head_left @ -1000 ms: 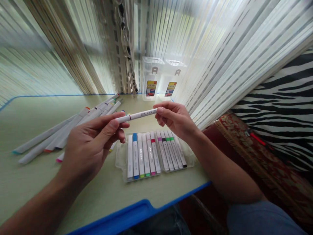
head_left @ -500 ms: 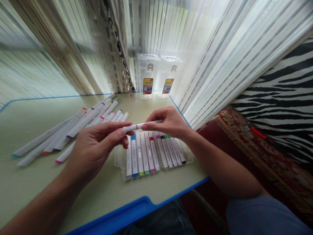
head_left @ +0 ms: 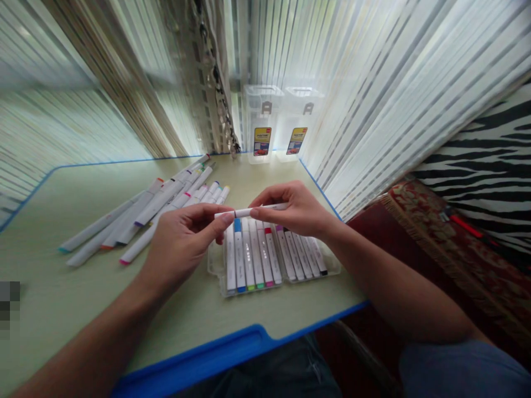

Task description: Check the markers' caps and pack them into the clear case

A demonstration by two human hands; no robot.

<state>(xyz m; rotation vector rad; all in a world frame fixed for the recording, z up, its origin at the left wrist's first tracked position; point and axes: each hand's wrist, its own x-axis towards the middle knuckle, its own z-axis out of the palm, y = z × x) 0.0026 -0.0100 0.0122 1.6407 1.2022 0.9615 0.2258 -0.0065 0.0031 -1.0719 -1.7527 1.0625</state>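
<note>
Both hands hold one white marker [head_left: 244, 211] level above an open clear plastic case [head_left: 213, 265]. My left hand [head_left: 182, 243] pinches its left end between thumb and fingers. My right hand [head_left: 290, 210] grips its right half, fingers curled over it. A thin dark ring shows near the marker's middle. The case lies on the pale green table [head_left: 62, 298] and holds several white markers with coloured bands side by side.
Several loose white markers [head_left: 153, 207] lie fanned on the table to the left. Two clear boxes with yellow labels [head_left: 277, 127] stand at the back against striped curtains. A blue edge [head_left: 232, 354] rims the table. A patterned rug and zebra fabric lie to the right.
Both hands have brought the marker lower and closer to the case. My right hand has slid inward along the marker, so less of it shows between the hands.
</note>
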